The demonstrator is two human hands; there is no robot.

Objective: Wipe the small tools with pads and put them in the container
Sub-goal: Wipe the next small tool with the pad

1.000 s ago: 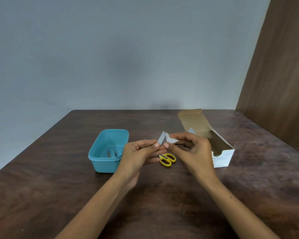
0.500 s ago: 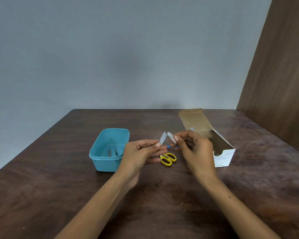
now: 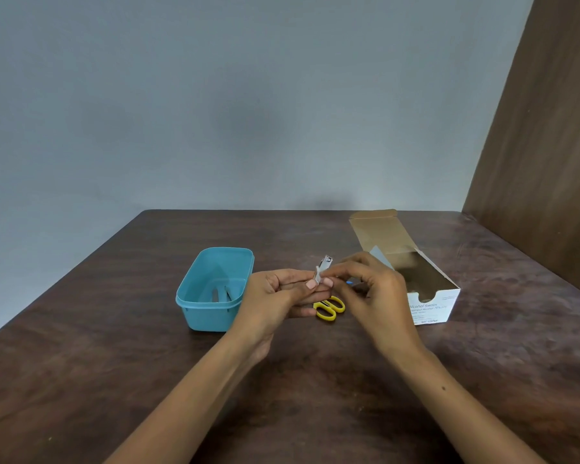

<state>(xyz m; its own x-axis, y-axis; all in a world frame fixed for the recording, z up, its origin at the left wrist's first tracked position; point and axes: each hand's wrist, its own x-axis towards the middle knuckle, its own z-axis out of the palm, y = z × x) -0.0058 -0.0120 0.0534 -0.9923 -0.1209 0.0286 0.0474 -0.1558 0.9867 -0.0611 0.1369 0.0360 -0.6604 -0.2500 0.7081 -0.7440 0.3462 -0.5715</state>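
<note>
My left hand point(image 3: 277, 296) pinches a small metal nail clipper point(image 3: 325, 263) upright above the table. My right hand point(image 3: 372, 293) pinches a small white pad point(image 3: 318, 275) against the clipper's lower part. Both hands meet just right of the teal container point(image 3: 195, 309), which holds two small metal tools point(image 3: 221, 293) on its bottom. Yellow-handled scissors point(image 3: 329, 308) lie on the table under my hands, their blades hidden.
An open alcohol swab box point(image 3: 432, 304) lies at the right with its lid flap point(image 3: 379, 236) folded back. A brown wooden panel point(image 3: 543, 145) stands along the right table edge. A grey wall runs behind the dark wooden table point(image 3: 114, 380).
My right hand has slid the pad down the clipper toward my left fingertips. The left hand has held the clipper in place.
</note>
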